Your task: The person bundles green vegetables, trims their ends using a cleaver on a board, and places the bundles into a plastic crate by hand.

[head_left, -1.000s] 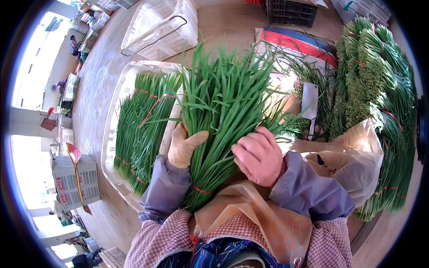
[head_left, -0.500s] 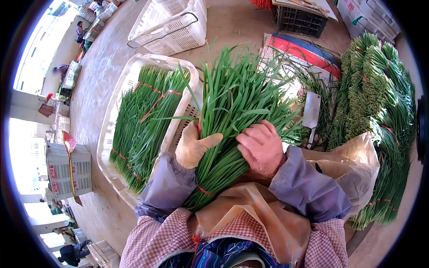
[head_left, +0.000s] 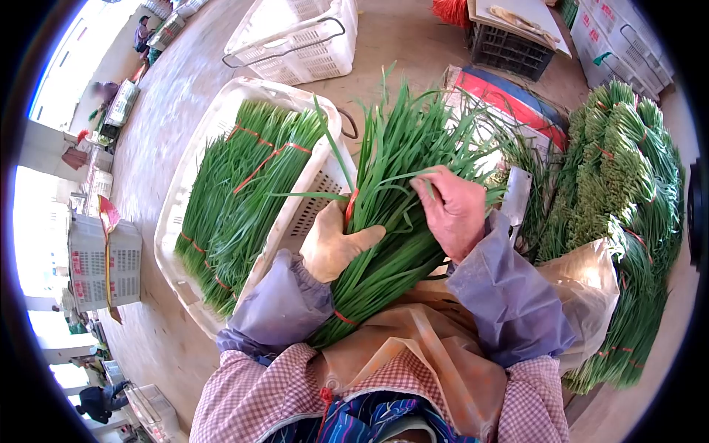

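I am noting the left hand (head_left: 336, 244) grasping the banded bunch (head_left: 399, 255) before the apron (head_left: 454, 373), the right hand (head_left: 452, 210) seemingly pinching a leaf (head_left: 399, 179) near its loose top, and am judging tied bunches (head_left: 236, 214) in the crate (head_left: 292, 92) done, this one unfinished.

A black crate (head_left: 509, 53) (pale board (head_left: 538, 13) on top) stands beside a red tuft (head_left: 450, 11).
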`<action>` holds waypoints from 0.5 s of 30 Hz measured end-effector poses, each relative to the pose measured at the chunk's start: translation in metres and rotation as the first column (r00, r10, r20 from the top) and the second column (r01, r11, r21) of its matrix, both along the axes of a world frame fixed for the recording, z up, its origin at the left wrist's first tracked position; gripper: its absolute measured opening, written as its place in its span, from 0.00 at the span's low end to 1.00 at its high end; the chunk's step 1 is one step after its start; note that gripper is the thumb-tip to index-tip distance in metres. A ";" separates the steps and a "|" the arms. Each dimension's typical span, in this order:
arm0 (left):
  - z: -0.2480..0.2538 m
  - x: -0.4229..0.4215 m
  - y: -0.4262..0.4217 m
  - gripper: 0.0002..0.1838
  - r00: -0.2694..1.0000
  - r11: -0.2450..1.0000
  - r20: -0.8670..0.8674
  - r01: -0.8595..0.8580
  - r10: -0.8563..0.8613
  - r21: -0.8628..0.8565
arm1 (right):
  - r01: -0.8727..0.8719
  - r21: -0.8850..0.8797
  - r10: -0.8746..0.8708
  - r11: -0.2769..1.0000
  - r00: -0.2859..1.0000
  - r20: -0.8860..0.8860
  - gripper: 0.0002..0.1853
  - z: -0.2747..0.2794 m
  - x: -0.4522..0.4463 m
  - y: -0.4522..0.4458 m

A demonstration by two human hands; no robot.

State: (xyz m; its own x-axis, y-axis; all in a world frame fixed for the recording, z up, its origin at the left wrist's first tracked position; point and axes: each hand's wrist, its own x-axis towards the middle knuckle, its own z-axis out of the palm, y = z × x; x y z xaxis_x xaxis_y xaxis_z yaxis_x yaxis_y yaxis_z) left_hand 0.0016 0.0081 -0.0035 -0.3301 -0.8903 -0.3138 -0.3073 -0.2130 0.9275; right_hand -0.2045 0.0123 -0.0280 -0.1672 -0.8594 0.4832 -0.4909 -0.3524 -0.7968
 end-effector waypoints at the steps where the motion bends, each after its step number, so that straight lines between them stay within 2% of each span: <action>1: -0.003 0.001 0.000 0.23 0.999 0.999 -0.041 0.003 -0.004 -0.033 | 0.073 0.054 -0.075 0.996 0.997 0.033 0.05 0.003 -0.006 0.003; 2: -0.009 0.002 -0.001 0.23 0.997 0.998 -0.082 0.006 -0.011 -0.066 | 0.145 0.111 -0.153 0.983 0.986 0.061 0.05 0.005 -0.015 0.005; 3: -0.012 0.002 0.000 0.24 0.992 0.995 -0.124 0.008 -0.020 -0.097 | 0.145 0.215 -0.207 0.966 0.930 0.303 0.05 0.005 -0.030 0.001; 4: -0.013 0.002 0.001 0.24 0.995 0.998 -0.097 0.005 -0.012 -0.067 | 0.120 0.314 -0.275 0.942 0.810 0.518 0.06 0.004 -0.046 -0.003; 6: -0.012 0.003 0.000 0.25 0.999 1.000 -0.042 0.000 0.000 -0.013 | 0.103 0.099 -0.139 0.990 0.847 0.513 0.05 0.006 -0.062 -0.002; 7: -0.012 0.002 0.000 0.25 0.997 1.000 -0.080 0.002 -0.004 -0.019 | 0.122 0.075 -0.143 0.990 0.871 0.469 0.04 0.011 -0.067 0.000; 8: -0.011 0.001 0.000 0.26 0.993 1.000 -0.118 0.003 -0.006 -0.024 | 0.174 0.012 -0.152 0.985 0.823 0.547 0.05 0.016 -0.066 0.001; 10: -0.007 -0.002 0.001 0.26 0.989 1.000 -0.149 0.009 -0.010 -0.005 | 0.021 0.042 -0.043 0.999 0.768 0.639 0.05 0.040 -0.069 0.014; 12: 0.001 -0.005 0.000 0.26 0.992 0.999 -0.129 0.022 -0.017 0.040 | -0.152 0.074 0.116 0.986 0.928 0.354 0.06 0.052 -0.065 0.021; 14: -0.004 -0.006 0.002 0.27 0.990 1.000 -0.141 0.006 -0.005 0.007 | -0.198 0.144 0.200 0.970 0.980 0.000 0.07 0.058 -0.045 0.018; 15: -0.005 -0.007 0.003 0.27 0.989 1.000 -0.148 -0.001 0.000 -0.008 | -0.197 0.206 0.216 0.959 0.973 -0.076 0.05 0.058 -0.036 0.016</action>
State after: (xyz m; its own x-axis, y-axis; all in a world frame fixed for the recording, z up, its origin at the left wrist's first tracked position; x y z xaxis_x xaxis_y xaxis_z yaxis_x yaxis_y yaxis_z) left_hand -0.0051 0.0109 -0.0089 -0.3719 -0.8928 -0.2543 -0.1662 -0.2054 0.9645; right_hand -0.2401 0.0281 0.0295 0.0628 -0.9496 0.3071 -0.5021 -0.2960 -0.8126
